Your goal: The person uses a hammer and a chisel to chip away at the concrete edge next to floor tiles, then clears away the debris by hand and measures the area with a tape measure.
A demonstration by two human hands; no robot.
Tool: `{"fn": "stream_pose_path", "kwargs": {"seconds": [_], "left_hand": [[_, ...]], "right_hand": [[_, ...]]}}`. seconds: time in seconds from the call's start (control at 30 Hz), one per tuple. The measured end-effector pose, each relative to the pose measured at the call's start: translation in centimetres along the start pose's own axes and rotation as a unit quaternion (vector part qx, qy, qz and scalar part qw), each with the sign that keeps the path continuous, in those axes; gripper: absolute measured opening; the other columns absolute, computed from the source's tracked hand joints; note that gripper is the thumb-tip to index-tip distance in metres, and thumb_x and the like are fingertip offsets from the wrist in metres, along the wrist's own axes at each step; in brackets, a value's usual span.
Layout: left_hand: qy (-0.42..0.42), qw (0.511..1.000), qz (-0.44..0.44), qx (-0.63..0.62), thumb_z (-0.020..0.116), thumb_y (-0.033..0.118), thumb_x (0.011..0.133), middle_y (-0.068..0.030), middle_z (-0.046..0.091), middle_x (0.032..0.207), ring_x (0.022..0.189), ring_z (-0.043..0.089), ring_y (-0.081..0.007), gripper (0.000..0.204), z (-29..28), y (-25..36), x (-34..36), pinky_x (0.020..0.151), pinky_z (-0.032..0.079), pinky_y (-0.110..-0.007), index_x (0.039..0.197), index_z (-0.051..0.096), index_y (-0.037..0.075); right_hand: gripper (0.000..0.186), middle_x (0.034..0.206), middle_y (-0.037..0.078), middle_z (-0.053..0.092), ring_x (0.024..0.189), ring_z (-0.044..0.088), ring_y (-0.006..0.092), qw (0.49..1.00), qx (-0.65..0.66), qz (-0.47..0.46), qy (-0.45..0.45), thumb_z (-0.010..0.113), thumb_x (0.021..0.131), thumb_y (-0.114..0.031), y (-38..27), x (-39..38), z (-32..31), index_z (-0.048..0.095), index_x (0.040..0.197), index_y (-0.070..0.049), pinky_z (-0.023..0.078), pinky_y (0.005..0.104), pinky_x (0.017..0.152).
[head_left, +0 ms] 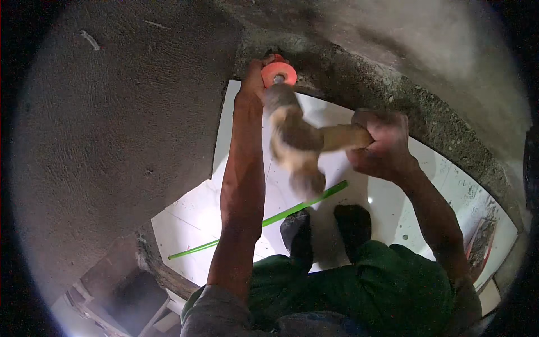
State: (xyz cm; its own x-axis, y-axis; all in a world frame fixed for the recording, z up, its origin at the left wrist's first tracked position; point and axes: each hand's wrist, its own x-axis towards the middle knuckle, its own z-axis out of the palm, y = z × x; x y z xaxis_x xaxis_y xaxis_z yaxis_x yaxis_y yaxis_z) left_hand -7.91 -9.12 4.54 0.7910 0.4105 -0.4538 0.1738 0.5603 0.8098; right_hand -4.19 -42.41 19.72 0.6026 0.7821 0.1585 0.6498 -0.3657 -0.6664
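My left hand (pixel 255 80) is closed round a chisel with a round orange hand guard (pixel 287 72), held at the far edge of the white floor against the wall base. Only the guard and the struck end show well; the tip is hidden. In my right hand (pixel 383 145) is the pale wooden handle of a hammer (pixel 297 137). Its head is smeared by motion, with one end close to the chisel's struck end; whether they touch I cannot tell.
A bright green strip (pixel 306 206) lies across the white tiles (pixel 188 222) in front of my dark shoes (pixel 353 224). Rough grey wall (pixel 118 129) rises at left. Broken mortar (pixel 426 115) edges the tiles at far right. A red-edged object (pixel 480 247) lies at lower right.
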Motion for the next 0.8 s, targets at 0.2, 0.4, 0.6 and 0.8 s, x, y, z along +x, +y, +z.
{"fn": "stream_pose_path", "kwargs": {"seconds": [0.2, 0.4, 0.6, 0.8], "left_hand": [[0.039, 0.994, -0.07, -0.072, 0.052, 0.029, 0.106, -0.0107, 0.07, 0.106, 0.092, 0.069, -0.0245, 0.028, 1.5, 1.1, -1.4, 0.082, 0.06, -0.042, 0.115, 0.066, 0.006], [0.038, 0.991, -0.085, -0.092, 0.053, 0.031, 0.105, -0.0103, 0.07, 0.106, 0.092, 0.069, -0.0245, 0.029, 2.1, 1.4, -1.3, 0.081, 0.06, -0.042, 0.114, 0.066, 0.006], [0.05, 0.987, -0.112, -0.106, 0.055, 0.034, 0.105, -0.01, 0.069, 0.107, 0.092, 0.069, -0.0244, 0.031, 1.8, 1.7, -0.3, 0.081, 0.059, -0.042, 0.112, 0.067, 0.006], [-0.043, 0.987, -0.052, 0.149, 0.052, 0.035, 0.105, -0.0075, 0.067, 0.105, 0.092, 0.068, -0.023, 0.032, 0.1, 0.5, 2.8, 0.081, 0.059, -0.041, 0.113, 0.065, 0.007]], "right_hand": [[0.041, 0.093, 0.013, 0.07, 0.097, 0.069, 0.0374, 0.988, -0.052, -0.123, -0.082, 0.073, 0.078, -0.034, 2.0, 6.1, 2.6, 0.067, 0.109, -0.008, 0.051, 0.0544, 0.09], [0.077, 0.13, 0.021, 0.067, 0.129, 0.055, 0.0423, 0.928, -0.167, 0.076, -0.326, 0.071, 0.075, -0.051, 1.3, 6.7, 2.6, 0.061, 0.139, -0.01, 0.031, 0.0599, 0.117], [0.054, 0.117, 0.019, 0.068, 0.119, 0.061, 0.0384, 0.973, -0.098, -0.082, -0.193, 0.073, 0.077, -0.042, 1.8, 7.2, 3.8, 0.071, 0.12, -0.01, 0.041, 0.0583, 0.105], [0.055, 0.113, 0.021, 0.068, 0.118, 0.062, 0.0388, 0.933, -0.214, 0.075, -0.28, 0.072, 0.075, -0.04, 3.3, 6.3, 4.1, 0.07, 0.122, -0.012, 0.045, 0.0588, 0.102]]}}
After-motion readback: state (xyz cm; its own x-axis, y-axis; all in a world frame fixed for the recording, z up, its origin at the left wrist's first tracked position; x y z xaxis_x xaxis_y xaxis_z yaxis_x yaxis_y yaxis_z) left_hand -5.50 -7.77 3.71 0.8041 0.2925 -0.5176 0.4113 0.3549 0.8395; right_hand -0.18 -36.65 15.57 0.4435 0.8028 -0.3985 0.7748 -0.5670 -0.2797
